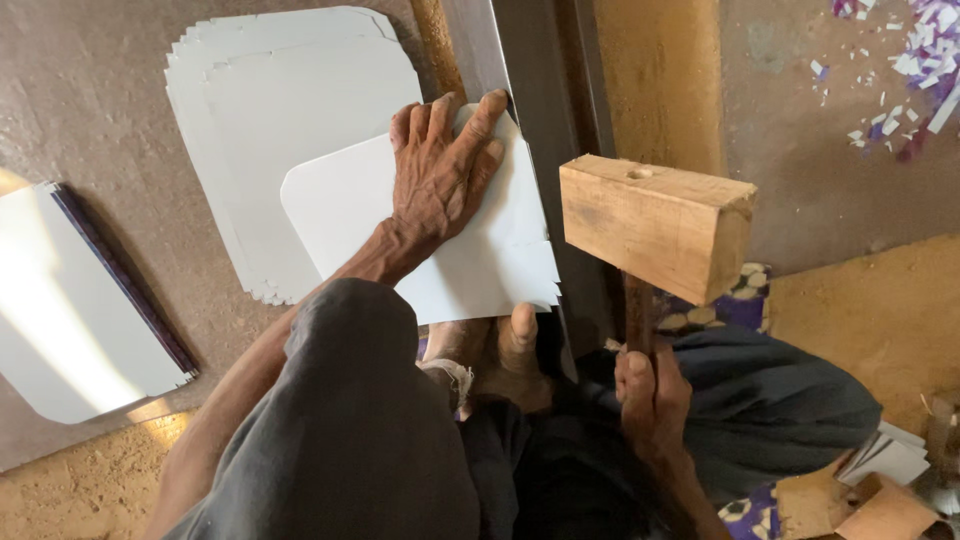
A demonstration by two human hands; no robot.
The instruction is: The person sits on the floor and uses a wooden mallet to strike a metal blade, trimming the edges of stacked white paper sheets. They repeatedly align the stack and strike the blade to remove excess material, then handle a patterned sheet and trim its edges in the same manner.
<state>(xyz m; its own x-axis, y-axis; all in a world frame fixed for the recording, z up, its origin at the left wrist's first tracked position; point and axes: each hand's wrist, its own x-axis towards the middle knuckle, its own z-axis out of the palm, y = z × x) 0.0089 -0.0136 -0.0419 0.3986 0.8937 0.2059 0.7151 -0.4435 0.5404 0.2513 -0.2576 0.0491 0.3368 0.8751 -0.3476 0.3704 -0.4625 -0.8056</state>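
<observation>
My left hand (438, 170) presses flat, fingers spread, on the white sheet (470, 250) mid-frame so it stays against the metal bar (545, 110); my right hand (652, 400) grips the wooden mallet (655, 225), ready.

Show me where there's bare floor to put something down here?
Bare floor lies between the fanned sheet stack and the pile at the left edge, and right of the metal bar up to the paper scraps. It is crowded around the left hand, the mallet in the right hand, and the foot.

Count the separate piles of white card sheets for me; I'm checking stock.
3: one stack at top left, one stack at the left edge, one under the left hand. More may be hidden.
</observation>
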